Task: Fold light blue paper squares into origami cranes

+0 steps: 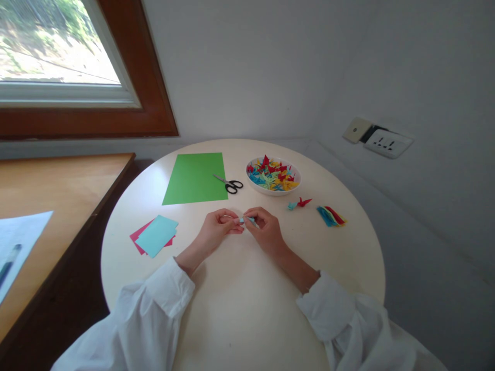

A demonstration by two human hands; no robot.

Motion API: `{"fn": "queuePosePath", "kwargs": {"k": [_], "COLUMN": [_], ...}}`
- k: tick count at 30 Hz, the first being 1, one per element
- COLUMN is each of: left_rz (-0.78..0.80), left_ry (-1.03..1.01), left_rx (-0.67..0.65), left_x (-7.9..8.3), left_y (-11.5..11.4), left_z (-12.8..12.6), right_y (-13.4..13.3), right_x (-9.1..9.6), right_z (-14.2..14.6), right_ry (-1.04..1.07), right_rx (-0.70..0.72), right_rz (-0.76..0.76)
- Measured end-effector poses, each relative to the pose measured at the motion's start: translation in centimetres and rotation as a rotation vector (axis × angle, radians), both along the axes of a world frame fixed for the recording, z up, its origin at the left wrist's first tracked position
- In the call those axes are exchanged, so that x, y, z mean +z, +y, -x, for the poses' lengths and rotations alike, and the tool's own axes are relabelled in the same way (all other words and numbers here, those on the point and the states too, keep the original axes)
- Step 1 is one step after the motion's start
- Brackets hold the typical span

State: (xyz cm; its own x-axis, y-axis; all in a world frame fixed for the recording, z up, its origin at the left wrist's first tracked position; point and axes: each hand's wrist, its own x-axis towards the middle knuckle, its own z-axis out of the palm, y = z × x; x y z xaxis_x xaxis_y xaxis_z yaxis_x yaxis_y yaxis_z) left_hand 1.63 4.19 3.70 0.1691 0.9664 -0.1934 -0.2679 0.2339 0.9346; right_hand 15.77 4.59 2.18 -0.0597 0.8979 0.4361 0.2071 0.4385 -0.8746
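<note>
Both hands meet over the middle of the round table, pinching a small folded piece of light blue paper (242,220). My left hand (221,226) grips its left end between thumb and fingers. On the other end, my right hand (266,230) is closed, and its fingers hide much of the paper's shape. To the right lie a light blue and a red paper crane (303,202), side by side. Beyond the hands, a white bowl (274,192) holds many small folded cranes in red, yellow, blue and green.
Black-handled scissors (232,186) rest partly on a green paper sheet (197,178) at the back. Light blue and pink paper squares (158,236) lie on the left. Folded coloured strips (331,216) sit at the right. A wooden desk (65,185) stands left of the round table (247,309).
</note>
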Motion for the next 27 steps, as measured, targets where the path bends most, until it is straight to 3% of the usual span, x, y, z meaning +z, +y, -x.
{"fn": "queuePosePath", "kwargs": {"k": [15, 27], "left_rz": [-0.042, -0.169], "left_ry": [-0.013, 0.202], "left_rx": [-0.022, 0.086], "left_x": [0.28, -0.23], "left_y": [-0.25, -0.05], "left_z": [-0.3, -0.19], "right_y": [0.07, 0.0], "right_x": [-0.63, -0.37], "right_z": [0.2, 0.12], "right_ry": [0.017, -0.1], "right_rx": [0.038, 0.025], "right_rz": [-0.015, -0.104]}}
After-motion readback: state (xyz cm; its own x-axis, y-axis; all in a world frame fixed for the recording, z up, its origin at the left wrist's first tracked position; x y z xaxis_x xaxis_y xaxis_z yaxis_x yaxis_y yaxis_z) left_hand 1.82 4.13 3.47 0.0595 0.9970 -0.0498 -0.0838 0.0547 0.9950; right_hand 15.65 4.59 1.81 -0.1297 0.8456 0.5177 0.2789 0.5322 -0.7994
